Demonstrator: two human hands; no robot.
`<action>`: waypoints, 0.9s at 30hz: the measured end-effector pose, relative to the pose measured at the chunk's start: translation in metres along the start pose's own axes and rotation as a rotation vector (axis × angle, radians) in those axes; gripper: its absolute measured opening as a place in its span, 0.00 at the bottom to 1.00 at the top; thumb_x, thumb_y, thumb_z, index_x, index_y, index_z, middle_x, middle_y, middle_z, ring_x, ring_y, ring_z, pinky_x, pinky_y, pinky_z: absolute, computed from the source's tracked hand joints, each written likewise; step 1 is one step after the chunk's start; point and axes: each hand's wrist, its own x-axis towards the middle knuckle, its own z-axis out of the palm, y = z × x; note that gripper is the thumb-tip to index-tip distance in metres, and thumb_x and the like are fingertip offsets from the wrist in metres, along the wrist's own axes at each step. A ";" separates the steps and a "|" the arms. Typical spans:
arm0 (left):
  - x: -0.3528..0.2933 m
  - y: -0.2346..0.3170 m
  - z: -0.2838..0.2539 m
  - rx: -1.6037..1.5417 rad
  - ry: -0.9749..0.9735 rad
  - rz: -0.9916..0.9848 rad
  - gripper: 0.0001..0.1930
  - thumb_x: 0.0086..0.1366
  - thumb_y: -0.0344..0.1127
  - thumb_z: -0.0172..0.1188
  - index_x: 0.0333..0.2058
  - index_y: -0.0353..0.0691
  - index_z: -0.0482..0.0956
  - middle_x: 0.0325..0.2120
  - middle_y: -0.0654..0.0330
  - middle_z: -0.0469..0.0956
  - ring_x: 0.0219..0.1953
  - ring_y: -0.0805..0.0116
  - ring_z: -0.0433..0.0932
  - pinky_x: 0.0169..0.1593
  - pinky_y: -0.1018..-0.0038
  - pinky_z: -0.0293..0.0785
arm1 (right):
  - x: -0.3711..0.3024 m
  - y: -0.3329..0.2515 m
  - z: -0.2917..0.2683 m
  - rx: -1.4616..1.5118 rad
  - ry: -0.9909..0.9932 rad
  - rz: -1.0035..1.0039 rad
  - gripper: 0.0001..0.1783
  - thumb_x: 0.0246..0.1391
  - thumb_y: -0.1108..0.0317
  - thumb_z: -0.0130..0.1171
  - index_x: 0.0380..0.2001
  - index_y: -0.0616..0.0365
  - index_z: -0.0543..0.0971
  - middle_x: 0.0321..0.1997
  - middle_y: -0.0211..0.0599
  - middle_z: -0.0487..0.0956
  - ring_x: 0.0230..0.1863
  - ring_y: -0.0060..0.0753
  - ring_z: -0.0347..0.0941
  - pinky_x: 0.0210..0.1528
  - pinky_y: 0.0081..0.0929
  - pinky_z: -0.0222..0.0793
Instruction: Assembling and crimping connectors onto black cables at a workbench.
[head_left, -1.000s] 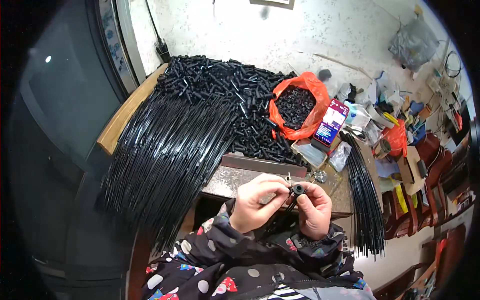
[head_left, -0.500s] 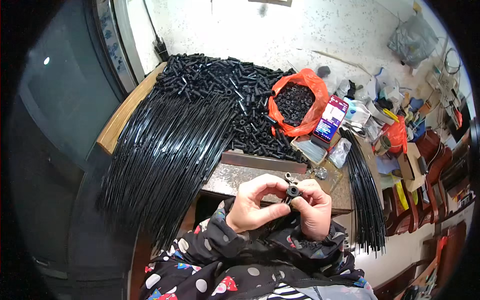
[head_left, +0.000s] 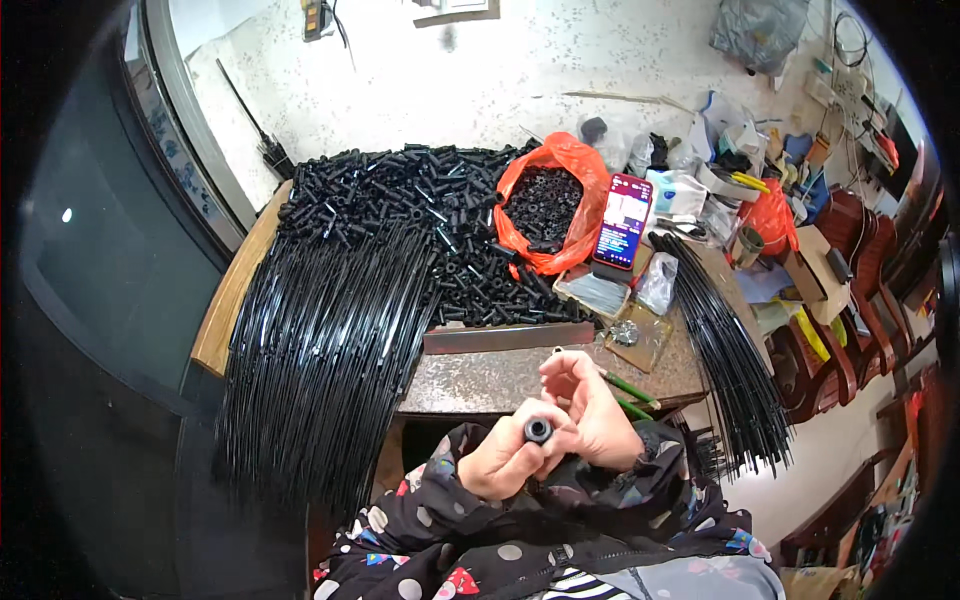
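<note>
My left hand is closed around a short black tube, whose round, hollow end points up at me. My right hand presses against the left one, its fingers curled. Whatever those fingers grip is hidden. Behind the right hand, a tool with green handles sticks out to the right, partly covered. Beyond my hands, a big heap of black tubes covers the back of the table. Long thin black rods lie side by side at the left and hang over the front edge.
A dark metal bar edges the heap. An orange bag holds small black parts. Right of it stand a lit phone and a tray of thin pieces. More black rods overhang the table's right side.
My hands have lowered and come closer together. The black tube has moved left and down with the left hand. The green handles have come into sight, and my view has shifted.
</note>
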 end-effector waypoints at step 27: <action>-0.007 0.012 -0.027 0.199 0.575 0.207 0.11 0.47 0.33 0.50 0.17 0.31 0.63 0.08 0.63 0.62 0.10 0.83 0.54 0.13 0.85 0.49 | -0.030 0.033 -0.065 -1.237 0.220 -0.310 0.18 0.31 0.72 0.53 0.33 0.55 0.68 0.28 0.41 0.68 0.34 0.41 0.63 0.33 0.30 0.59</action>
